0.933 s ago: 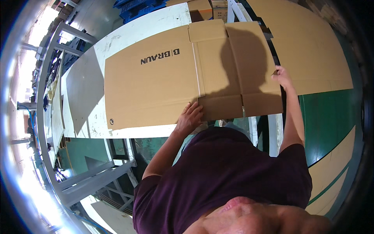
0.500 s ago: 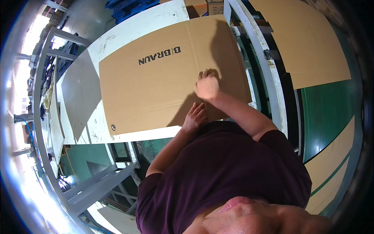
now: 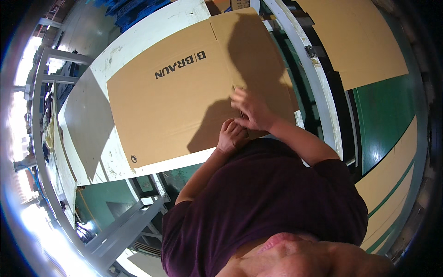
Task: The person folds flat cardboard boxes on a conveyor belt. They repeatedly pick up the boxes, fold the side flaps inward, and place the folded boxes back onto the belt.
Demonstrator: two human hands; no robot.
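Observation:
A large flat brown cardboard box point(image 3: 175, 106), folded down and printed with dark lettering, lies on a white work table point(image 3: 106, 152). My left hand point(image 3: 232, 135) presses on the cardboard near its front edge, fingers curled. My right hand point(image 3: 250, 109) lies just behind it on a crease of the cardboard, fingers bent and pinching the folded edge. The two hands almost touch. My dark purple shirt fills the lower middle of the view.
A grey metal rail point(image 3: 304, 69) runs along the table's right side. More flat cardboard sheets point(image 3: 360, 41) lie on the green floor point(image 3: 387, 115) to the right. A metal table frame point(image 3: 120, 221) stands below left. Blue pallets point(image 3: 134, 7) sit at the top.
My right hand left the right flap, which folded over onto the box, and came in beside my left hand on the crease. The view has shifted so the box sits further left.

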